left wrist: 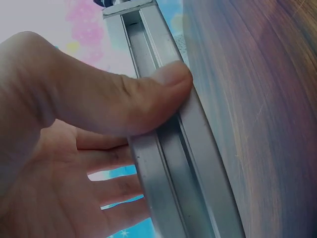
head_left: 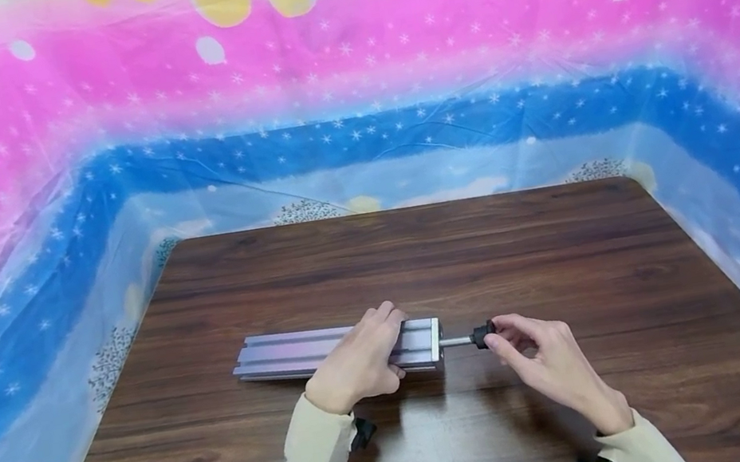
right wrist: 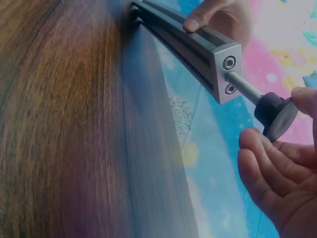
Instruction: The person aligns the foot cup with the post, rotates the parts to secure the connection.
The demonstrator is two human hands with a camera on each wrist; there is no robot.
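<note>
L hand (head_left: 364,357) grips the alum. profile (head_left: 316,348) nr its R end: thumb (left wrist: 163,91) bent across the slotted side facing the person, tip pressed on the metal; fingers reach over to the far side, w/ small gaps btwn them in the L wrist view. Finger gap there = approx. profile width.

R hand (head_left: 550,356) pinches the rim of the black foot (head_left: 483,336), a round flared pc. w/ a flat disc face, btwn thumb & fingertips. Tips are only a foot's width apart; other fingers lie curled close together below, palm side showing in the R wrist view. Can't tell exactly how many fingertips touch the rim.

Foot sits on the outer end of the threaded rod (head_left: 456,342); rod's other end meets the end plate (head_left: 436,340), w/ a length of bare thread visible btwn plate & foot. Two socket screws (right wrist: 229,62) sit in the plate, one either side of the rod.

Profile is lengthwise L–R over the brown wood-grain table (head_left: 347,267), nr middle, a bit L of ctr; can't tell if its underside touches the top.

Patterned cloth (head_left: 356,140), pink/blue, hangs behind & at both sides.
</note>
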